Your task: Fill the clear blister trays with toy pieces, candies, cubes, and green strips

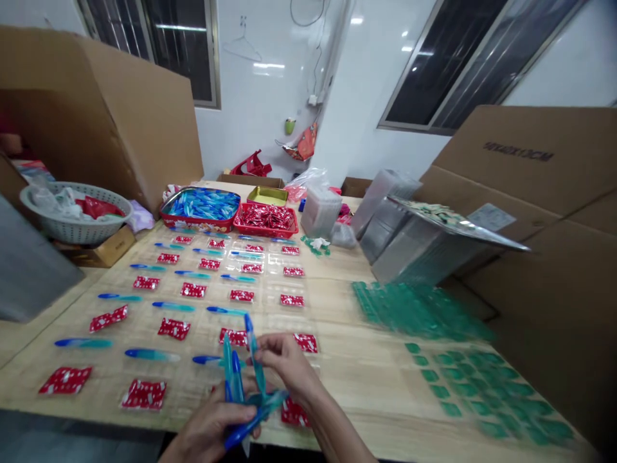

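Several blue-and-teal pen-shaped pieces [234, 379] are bunched in my left hand [212, 418], its fingers wrapped round them near the table's front edge. My right hand [289, 363] pinches one upright blue-and-teal piece [253, 347] just above and right of the bunch. Beneath and beyond both hands, clear plastic trays lie in rows, with small red printed packets [144, 393] in their compartments. Many trays also hold one blue-and-teal piece [152, 354] above the packet. The rightmost column shows red packets [292, 300], most without such a piece beside them.
A tin of blue pieces [205, 204] and a red basket of packets [266, 218] stand at the back. Green pieces [419, 308] cover the right side, below stacked clear containers [409, 241]. Cardboard boxes [144, 109] flank the table; a grey basket [77, 222] sits left.
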The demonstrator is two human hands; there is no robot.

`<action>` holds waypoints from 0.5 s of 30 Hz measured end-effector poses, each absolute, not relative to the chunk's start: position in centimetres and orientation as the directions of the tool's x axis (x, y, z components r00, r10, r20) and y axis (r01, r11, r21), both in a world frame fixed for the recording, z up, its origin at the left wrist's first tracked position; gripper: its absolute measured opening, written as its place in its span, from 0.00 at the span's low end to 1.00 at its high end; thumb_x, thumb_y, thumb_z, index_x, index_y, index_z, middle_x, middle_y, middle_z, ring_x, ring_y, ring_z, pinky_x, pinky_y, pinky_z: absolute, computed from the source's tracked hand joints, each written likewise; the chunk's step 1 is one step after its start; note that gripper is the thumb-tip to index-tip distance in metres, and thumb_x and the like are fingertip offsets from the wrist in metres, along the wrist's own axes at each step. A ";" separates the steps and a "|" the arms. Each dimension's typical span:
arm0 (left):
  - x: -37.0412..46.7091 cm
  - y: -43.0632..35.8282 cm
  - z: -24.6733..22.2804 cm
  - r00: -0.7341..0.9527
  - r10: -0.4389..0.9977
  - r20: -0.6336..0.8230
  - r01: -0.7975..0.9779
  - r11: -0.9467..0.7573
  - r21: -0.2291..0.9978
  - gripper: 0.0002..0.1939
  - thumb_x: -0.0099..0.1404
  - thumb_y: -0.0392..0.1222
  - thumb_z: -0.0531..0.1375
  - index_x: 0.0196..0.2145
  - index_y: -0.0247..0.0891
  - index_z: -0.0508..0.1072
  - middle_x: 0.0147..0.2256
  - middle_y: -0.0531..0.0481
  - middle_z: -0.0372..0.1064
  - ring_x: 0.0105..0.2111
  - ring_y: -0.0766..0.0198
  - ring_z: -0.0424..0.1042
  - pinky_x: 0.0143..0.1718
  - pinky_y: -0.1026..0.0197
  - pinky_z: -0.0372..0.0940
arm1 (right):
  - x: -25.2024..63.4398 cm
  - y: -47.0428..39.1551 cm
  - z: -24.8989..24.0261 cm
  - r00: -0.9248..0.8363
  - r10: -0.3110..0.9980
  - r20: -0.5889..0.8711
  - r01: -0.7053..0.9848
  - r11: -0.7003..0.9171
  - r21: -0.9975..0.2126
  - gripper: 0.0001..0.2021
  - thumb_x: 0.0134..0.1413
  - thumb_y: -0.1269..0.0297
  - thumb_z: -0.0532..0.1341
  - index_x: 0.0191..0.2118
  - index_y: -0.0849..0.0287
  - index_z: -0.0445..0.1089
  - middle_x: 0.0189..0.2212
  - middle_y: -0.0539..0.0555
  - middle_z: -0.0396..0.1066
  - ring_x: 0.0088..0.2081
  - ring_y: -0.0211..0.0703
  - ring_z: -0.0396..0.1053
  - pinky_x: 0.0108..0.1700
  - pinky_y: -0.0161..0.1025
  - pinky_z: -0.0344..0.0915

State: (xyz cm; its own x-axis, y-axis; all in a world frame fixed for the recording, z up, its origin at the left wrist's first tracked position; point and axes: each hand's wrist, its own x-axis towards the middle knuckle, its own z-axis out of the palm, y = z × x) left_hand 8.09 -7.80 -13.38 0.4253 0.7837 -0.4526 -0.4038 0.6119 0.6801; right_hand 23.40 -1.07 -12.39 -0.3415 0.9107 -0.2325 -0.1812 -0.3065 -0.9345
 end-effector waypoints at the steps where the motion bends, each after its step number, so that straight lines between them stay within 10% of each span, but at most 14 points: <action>1: 7.9 -7.9 -13.1 0.414 0.782 -0.466 -0.391 0.615 0.685 0.17 0.44 0.36 0.69 0.35 0.35 0.78 0.31 0.46 0.74 0.29 0.63 0.68 0.28 0.64 0.61 | 24.1 -0.8 -12.1 -0.321 0.920 -0.226 -0.236 -0.308 -0.921 0.09 0.36 0.63 0.66 0.27 0.62 0.72 0.21 0.49 0.70 0.27 0.39 0.68 0.32 0.34 0.63; 7: 4.9 -8.4 -12.8 0.328 0.791 -0.517 -0.388 0.612 0.690 0.19 0.45 0.38 0.69 0.38 0.34 0.78 0.31 0.46 0.75 0.30 0.64 0.70 0.31 0.65 0.62 | 29.0 -0.1 -12.3 -0.276 0.960 0.046 0.150 0.091 -0.985 0.07 0.48 0.62 0.62 0.32 0.60 0.72 0.30 0.53 0.71 0.32 0.41 0.68 0.37 0.37 0.63; 15: 4.3 -8.0 -12.4 0.257 0.845 -0.468 -0.495 0.531 0.688 0.15 0.46 0.36 0.69 0.35 0.34 0.77 0.33 0.46 0.73 0.29 0.65 0.71 0.29 0.67 0.63 | 29.9 -3.0 -17.9 -0.359 0.906 0.226 0.588 0.407 -0.699 0.12 0.50 0.73 0.54 0.37 0.58 0.73 0.39 0.59 0.73 0.40 0.50 0.70 0.43 0.46 0.66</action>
